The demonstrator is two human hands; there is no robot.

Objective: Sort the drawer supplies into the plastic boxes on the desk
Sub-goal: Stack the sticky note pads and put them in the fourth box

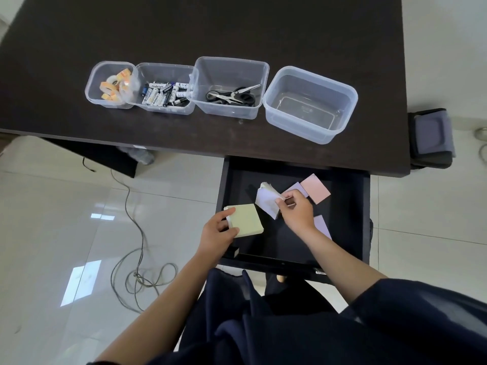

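Observation:
The black drawer (342, 219) stands pulled out below the desk edge. My left hand (217, 233) grips a pale green sticky-note pad (246, 219) over the drawer's left side. My right hand (296, 208) pinches a white, slightly curled note pad (266, 200) inside the drawer. A pink pad (316, 188) and a lilac pad (299, 187) lie at the drawer's back. Another lilac pad (322, 226) shows beside my right wrist. On the desk stand clear plastic boxes: tape rolls (116, 85), batteries (164, 94), scissors (232, 94), and an empty box (340, 88) at the right.
The dark desk (237, 27) stretches behind the boxes. A grey cable (137, 259) coils on the tiled floor at left. A dark bag (432, 135) sits by the desk's right end. My dark clothing fills the lower right.

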